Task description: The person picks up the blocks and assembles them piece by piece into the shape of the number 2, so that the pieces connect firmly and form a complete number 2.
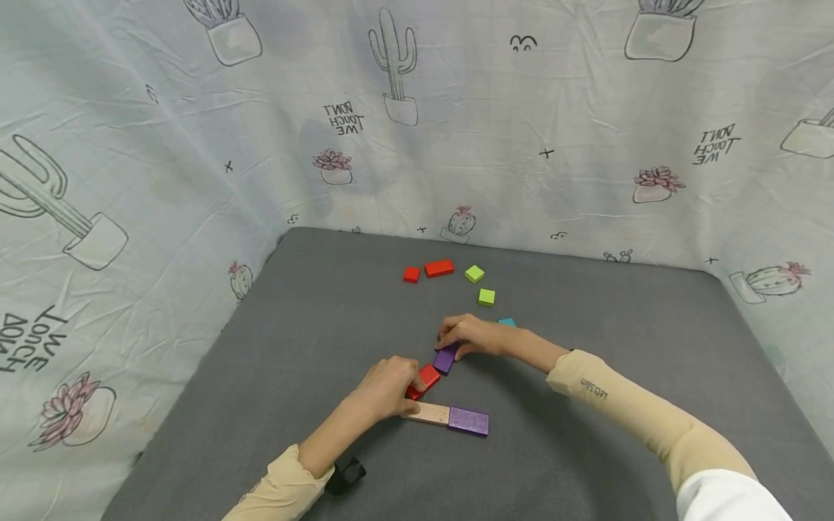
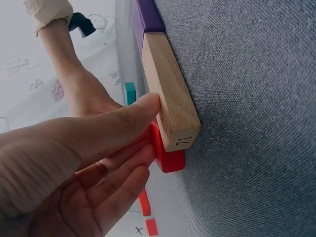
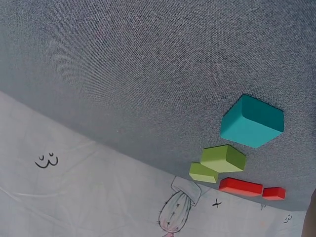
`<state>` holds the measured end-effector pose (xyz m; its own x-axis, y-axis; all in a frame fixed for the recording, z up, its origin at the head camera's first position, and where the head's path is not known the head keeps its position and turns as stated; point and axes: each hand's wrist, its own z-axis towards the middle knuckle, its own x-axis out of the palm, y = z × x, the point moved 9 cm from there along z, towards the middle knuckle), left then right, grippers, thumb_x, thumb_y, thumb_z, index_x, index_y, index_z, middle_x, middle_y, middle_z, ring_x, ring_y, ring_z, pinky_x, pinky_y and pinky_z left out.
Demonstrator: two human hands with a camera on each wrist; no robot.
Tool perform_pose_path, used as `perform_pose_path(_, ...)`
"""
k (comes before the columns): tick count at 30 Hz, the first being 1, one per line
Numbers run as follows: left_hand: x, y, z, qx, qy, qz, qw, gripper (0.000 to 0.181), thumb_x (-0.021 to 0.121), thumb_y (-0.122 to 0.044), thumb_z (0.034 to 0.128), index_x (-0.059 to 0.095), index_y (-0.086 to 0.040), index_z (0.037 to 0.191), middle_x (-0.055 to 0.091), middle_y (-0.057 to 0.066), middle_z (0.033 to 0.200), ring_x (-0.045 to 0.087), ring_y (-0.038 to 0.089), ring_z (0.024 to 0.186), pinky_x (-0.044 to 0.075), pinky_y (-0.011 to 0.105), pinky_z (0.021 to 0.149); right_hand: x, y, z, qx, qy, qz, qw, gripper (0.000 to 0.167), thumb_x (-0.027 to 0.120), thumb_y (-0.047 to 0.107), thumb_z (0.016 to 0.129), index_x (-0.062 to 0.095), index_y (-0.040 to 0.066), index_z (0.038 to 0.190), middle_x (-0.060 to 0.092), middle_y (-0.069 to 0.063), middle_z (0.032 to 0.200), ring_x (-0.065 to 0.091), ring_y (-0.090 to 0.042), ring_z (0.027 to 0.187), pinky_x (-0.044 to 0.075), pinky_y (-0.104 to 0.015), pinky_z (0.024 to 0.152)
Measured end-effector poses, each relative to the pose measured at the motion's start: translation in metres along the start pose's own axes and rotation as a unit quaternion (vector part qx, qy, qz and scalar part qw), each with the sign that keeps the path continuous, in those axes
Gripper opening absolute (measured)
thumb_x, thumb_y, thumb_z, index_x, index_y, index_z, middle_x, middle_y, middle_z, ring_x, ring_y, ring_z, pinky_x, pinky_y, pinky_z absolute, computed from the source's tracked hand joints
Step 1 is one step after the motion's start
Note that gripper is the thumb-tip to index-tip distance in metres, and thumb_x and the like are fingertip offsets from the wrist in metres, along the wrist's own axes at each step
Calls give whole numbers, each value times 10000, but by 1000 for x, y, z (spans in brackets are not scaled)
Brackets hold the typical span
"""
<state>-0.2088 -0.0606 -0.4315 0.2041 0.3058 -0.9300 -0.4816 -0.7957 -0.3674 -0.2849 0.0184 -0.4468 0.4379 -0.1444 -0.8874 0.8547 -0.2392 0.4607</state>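
Grey worktop [image 1: 619,325]: both hands sit well in from its far edge. Left hand [image 1: 388,387], fingers loosely extended, touches the wooden block [image 1: 431,413] and the red block [image 1: 427,378]. Right hand [image 1: 478,335] pinches a purple block [image 1: 446,359] just beyond. Risk: over-pushing it could skew the red block; a dropped right wrist could knock the teal block [image 3: 252,121].

And there it is on the printed cloth [image 1: 456,174] behind the desk [image 1: 293,304]: DON'T TOUCH ME, letters flipped, once beyond the far edge's left part, again beyond its right! A third copy comes up on the cloth left of the desk. Little crosses [image 1: 546,153] dot the cloth too. Over the desk's right side, the beige sleeve [image 1: 641,420] seems to say LetsSlim. On the desk, the wooden block [image 2: 173,86] bears an unclear two-stroke end mark [image 2: 184,141].
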Motion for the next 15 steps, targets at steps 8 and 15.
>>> perform_pose_path(8,1,0,1,-33,42,-23,10000,276,897,-180,642,777,-96,876,643,-51,803,467,34,621,405,232,543,0,0,-1,-51,-59,-91,9999,372,755,93,790,689,2,1145,586,-67,1041,573,-155,985,484,-232,823)
perform_pose_path(15,0,0,1,10,22,21,10000,272,898,-185,638,778,-104,868,634,-59,787,483,36,625,411,236,545,-3,4,0,-100,-69,-157,9998,379,763,86,785,687,-3,1145,594,-82,1049,578,-166,988,488,-249,824)
